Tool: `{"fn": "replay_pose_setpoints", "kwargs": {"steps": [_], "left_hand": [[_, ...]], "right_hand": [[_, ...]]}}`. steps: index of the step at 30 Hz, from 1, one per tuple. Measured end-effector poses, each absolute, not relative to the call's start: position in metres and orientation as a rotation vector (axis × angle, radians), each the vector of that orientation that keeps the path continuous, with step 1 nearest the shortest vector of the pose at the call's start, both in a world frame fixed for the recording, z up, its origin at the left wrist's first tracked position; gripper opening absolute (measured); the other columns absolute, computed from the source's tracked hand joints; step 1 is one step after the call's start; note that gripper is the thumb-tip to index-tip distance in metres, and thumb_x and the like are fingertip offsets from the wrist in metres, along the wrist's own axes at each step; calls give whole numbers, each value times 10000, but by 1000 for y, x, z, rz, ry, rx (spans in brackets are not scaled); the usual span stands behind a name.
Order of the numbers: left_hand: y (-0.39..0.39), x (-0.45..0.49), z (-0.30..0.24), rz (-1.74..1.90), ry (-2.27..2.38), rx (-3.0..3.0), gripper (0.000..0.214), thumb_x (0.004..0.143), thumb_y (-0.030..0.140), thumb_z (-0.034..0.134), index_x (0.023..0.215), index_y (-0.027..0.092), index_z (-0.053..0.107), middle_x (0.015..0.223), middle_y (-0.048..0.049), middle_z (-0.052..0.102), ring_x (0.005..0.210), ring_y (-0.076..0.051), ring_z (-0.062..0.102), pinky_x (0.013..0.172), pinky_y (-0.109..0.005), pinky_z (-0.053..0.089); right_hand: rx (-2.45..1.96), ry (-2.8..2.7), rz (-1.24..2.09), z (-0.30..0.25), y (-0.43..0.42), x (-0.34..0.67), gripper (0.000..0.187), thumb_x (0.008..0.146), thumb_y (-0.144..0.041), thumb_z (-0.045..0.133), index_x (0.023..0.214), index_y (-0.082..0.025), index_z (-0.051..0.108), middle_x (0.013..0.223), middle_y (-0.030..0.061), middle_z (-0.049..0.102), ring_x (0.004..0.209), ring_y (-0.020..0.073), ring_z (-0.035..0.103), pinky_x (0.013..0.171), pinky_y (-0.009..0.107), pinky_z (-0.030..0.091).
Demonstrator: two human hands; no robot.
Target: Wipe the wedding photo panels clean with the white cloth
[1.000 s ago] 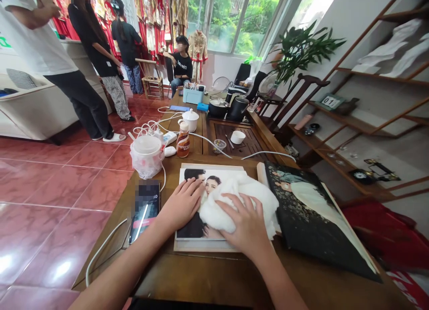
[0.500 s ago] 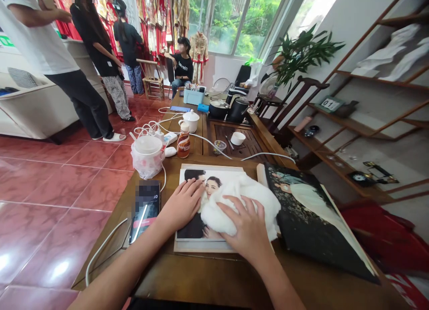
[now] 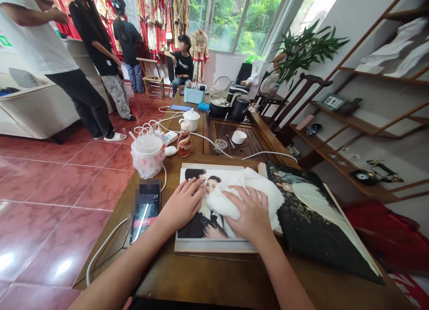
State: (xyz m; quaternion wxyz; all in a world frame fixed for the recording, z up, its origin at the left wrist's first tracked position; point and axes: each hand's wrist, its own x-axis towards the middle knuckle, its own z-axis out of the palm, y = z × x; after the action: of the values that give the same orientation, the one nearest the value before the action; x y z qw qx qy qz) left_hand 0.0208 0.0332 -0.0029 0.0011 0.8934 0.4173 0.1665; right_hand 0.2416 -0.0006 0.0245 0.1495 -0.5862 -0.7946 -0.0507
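Observation:
My right hand [image 3: 250,211] presses a bunched white fluffy cloth [image 3: 246,191] down on a photo print [image 3: 209,220] of a couple. Its fingers are bent over the cloth, and the cloth covers the print's right part. Flat on the print's left side lies my left hand [image 3: 187,200], fingers stretched out and holding nothing. The print rests on a pale board [image 3: 187,247] that shows along the edges. To the right, a second, dark mounted photo [image 3: 321,216] lies tilted, touching or nearly touching the cloth.
A lit phone [image 3: 145,211] and a bagged white tub [image 3: 147,153] stand at the table's left. Behind are a brown-labelled bottle [image 3: 184,142], a lidded white cup [image 3: 191,120], white cables and a tea tray [image 3: 258,144]. Several people are at the back left; a shelf [image 3: 362,126] stands right.
My right hand has slid the cloth slightly up and to the right, uncovering more of the print's lower middle. My left hand stays in place.

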Motion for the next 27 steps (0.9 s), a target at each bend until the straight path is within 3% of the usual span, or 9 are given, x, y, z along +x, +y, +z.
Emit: {"fn": "replay_pose_setpoints", "kwargs": {"steps": [5, 15, 27], "left_hand": [[33, 18, -1, 529, 1292, 2796, 410, 947, 195, 447, 1350, 264, 444, 1454, -64, 414, 1350, -253, 371, 1105, -443, 321], [38, 16, 4, 508, 1279, 2801, 385, 954, 196, 434, 1336, 221, 465, 1449, -90, 408, 1360, -270, 341, 1114, -456, 302], [32, 14, -3, 533, 1280, 2785, 418, 933, 171, 463, 1348, 226, 458, 1436, -110, 410, 1341, -279, 369, 1105, -462, 312]], "right_hand": [[-1678, -2255, -159, 26, -3, 241, 426, 723, -375, 658, 1138, -280, 645, 1258, 43, 581, 1111, 324, 432, 990, 510, 233], [-1636, -2265, -128, 13, -40, 241, 526, 621, -411, 718, 1135, -346, 632, 1271, -1, 575, 1129, 333, 422, 1004, 508, 229], [-1678, -2234, -167, 21, 8, 235, 382, 748, -432, 636, 1110, -313, 646, 1225, 18, 591, 1098, 302, 440, 987, 495, 233]]}}
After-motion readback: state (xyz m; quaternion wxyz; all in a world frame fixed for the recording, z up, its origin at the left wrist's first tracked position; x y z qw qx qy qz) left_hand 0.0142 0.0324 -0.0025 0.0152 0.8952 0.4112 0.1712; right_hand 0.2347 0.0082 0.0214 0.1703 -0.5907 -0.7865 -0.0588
